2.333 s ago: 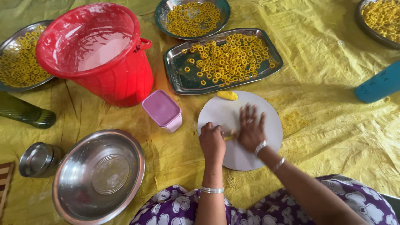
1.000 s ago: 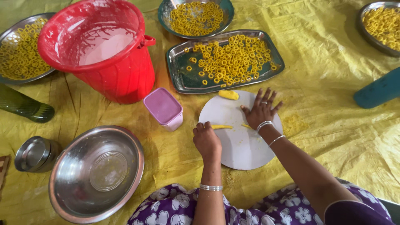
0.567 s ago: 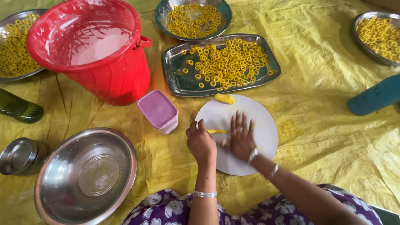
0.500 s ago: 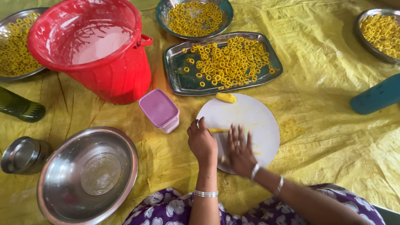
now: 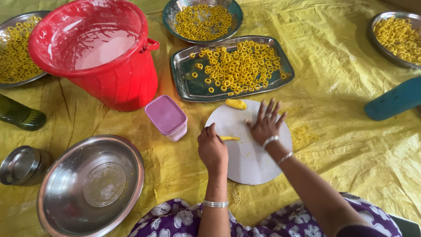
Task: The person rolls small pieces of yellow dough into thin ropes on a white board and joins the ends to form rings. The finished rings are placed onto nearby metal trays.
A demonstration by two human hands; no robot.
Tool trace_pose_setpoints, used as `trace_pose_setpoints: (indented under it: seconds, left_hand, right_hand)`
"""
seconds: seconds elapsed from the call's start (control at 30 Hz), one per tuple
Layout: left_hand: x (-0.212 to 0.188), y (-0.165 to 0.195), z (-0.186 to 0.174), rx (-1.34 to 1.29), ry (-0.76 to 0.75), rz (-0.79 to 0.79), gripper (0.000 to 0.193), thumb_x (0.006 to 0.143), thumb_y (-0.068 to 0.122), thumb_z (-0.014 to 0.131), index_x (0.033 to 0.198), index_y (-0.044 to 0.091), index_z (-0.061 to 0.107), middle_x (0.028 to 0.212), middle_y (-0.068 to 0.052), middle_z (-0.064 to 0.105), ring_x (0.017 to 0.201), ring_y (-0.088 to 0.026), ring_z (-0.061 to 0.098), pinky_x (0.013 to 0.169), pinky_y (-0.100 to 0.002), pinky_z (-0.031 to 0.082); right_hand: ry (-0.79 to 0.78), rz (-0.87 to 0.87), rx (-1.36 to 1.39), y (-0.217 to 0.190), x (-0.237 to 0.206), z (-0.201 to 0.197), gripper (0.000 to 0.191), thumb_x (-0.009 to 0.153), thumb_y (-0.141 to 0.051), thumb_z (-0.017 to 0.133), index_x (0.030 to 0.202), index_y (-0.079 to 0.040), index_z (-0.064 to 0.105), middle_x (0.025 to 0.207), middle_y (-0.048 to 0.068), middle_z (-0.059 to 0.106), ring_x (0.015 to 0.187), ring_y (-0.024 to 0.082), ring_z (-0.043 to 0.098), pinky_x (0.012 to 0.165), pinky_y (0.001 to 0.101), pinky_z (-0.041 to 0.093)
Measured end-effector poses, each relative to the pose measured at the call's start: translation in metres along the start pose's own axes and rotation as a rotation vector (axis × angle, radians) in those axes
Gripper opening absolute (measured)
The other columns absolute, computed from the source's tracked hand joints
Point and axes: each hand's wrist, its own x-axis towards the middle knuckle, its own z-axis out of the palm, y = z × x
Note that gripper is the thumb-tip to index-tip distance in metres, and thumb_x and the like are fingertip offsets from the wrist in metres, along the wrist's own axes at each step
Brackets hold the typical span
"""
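A round white board [image 5: 250,162] lies on the yellow sheet in front of me. My right hand [image 5: 266,123] presses flat on the board with fingers spread, over a strand of yellow dough. My left hand [image 5: 212,149] is closed at the board's left edge, pinching the near end of that thin dough strand [image 5: 230,138]. A small lump of yellow dough [image 5: 236,104] rests at the board's far edge. Just beyond it, a rectangular steel tray [image 5: 186,83] holds several yellow dough rings.
A red bucket [image 5: 114,74] stands at far left, a pink lidded box [image 5: 166,117] beside the board. An empty steel bowl [image 5: 90,184] and small steel pot [image 5: 22,164] lie near left. Plates of rings [image 5: 204,19] [image 5: 397,35] [image 5: 15,52], a green bottle [image 5: 19,115], a teal object [image 5: 394,98].
My right hand has rolled back and forth over the board and now sits further away, near the far side. My left hand stays at the board's left edge with the strand.
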Motion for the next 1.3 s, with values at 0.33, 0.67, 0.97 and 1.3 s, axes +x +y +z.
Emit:
trace_pose_setpoints:
  seconds: [0.33, 0.67, 0.97, 1.3]
  left_hand:
    - [-0.001, -0.001, 0.003, -0.032, 0.049, 0.030, 0.030, 0.092, 0.007, 0.061, 0.121, 0.009, 0.066, 0.109, -0.010, 0.070, 0.097, -0.032, 0.067, 0.077, -0.044, 0.058]
    - [0.001, -0.003, 0.007, -0.099, 0.026, -0.035, 0.040, 0.094, 0.007, 0.060, 0.133, 0.011, 0.058, 0.109, -0.013, 0.071, 0.090, -0.033, 0.071, 0.071, -0.045, 0.058]
    - [-0.002, -0.002, 0.009, -0.072, -0.013, -0.054, 0.036, 0.096, 0.009, 0.060, 0.132, 0.013, 0.060, 0.107, -0.011, 0.073, 0.089, -0.032, 0.072, 0.069, -0.043, 0.058]
    - [-0.003, -0.006, 0.007, -0.152, -0.005, -0.038, 0.038, 0.094, 0.006, 0.057, 0.132, 0.011, 0.059, 0.106, -0.010, 0.074, 0.092, -0.028, 0.074, 0.072, -0.042, 0.059]
  right_hand:
    - [-0.101, -0.040, 0.118, 0.024, -0.054, -0.006, 0.103, 0.089, -0.058, 0.048, 0.161, -0.001, 0.000, 0.168, 0.026, -0.004, 0.153, 0.045, -0.010, 0.114, 0.0681, -0.007]
    - [0.020, -0.048, -0.024, 0.022, 0.013, -0.011, 0.101, 0.097, -0.065, 0.043, 0.161, 0.004, 0.007, 0.168, 0.030, 0.000, 0.154, 0.047, -0.006, 0.119, 0.0656, 0.001]
    - [-0.581, -0.295, -0.058, -0.010, -0.161, -0.014, 0.106, 0.095, -0.059, 0.048, 0.155, 0.008, -0.007, 0.170, 0.025, -0.011, 0.153, 0.039, -0.013, 0.124, 0.0505, 0.000]
    - [-0.044, 0.018, -0.096, 0.008, 0.002, -0.002, 0.100, 0.096, -0.071, 0.036, 0.161, 0.000, 0.009, 0.168, 0.028, 0.000, 0.154, 0.046, -0.007, 0.117, 0.0691, -0.002]
